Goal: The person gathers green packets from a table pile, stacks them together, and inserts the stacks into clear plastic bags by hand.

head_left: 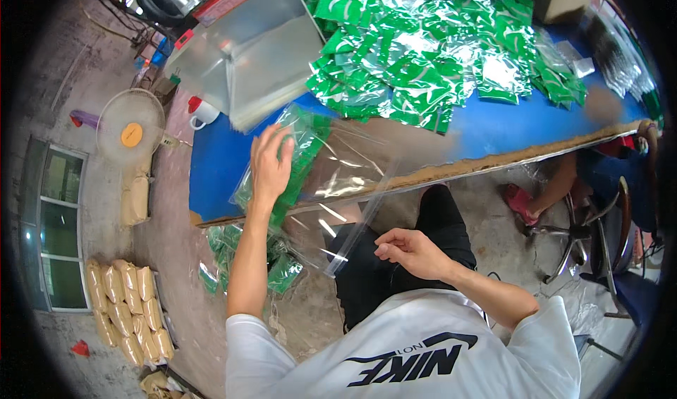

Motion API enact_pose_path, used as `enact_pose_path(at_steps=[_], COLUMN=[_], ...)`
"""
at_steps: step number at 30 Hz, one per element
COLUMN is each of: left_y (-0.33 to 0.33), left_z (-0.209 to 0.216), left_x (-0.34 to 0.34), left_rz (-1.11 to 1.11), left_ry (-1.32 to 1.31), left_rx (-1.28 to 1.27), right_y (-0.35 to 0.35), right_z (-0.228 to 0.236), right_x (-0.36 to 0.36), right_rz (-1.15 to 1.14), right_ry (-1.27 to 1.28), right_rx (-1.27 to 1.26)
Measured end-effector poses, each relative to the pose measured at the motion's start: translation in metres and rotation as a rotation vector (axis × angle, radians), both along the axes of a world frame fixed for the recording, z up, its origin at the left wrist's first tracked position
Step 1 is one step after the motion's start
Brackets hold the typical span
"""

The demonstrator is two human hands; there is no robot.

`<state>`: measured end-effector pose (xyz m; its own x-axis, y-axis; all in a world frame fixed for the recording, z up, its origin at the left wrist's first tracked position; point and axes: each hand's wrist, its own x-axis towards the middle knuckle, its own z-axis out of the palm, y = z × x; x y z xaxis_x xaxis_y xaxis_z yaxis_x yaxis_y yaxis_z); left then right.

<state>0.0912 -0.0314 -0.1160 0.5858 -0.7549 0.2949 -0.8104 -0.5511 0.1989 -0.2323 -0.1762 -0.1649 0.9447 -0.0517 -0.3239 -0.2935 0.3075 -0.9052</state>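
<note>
My left hand is raised at the near edge of the blue table, its fingers spread inside the mouth of a large clear plastic bag. Through the bag's film a stack of green packets shows next to that hand. My right hand pinches the lower rim of the same clear bag over my lap. The bag hangs stretched between both hands, off the table edge. A big heap of green packets covers the far part of the table.
A pile of clear sheets or bags lies at the table's left back. More green packets lie on the floor under the edge. A fan and tan sacks stand left; another person's leg and chairs are right.
</note>
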Motion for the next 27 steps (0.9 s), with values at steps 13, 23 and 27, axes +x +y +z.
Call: enact_pose_path(at_steps=[13, 23, 27], left_y=[-0.019, 0.02, 0.024], left_z=[-0.032, 0.007, -0.017], left_x=[0.026, -0.143, -0.152], left_rz=[-0.157, -0.163, -0.111], left_ry=[0.108, 0.053, -0.02], left_rx=[-0.103, -0.047, -0.06], right_y=[0.009, -0.024, -0.032], right_z=[-0.015, 0.033, 0.014], right_x=[-0.012, 0.024, 0.053], right_rz=[0.062, -0.246, -0.267], right_ry=[0.017, -0.254, -0.64], right_rx=[-0.043, -0.665, -1.132])
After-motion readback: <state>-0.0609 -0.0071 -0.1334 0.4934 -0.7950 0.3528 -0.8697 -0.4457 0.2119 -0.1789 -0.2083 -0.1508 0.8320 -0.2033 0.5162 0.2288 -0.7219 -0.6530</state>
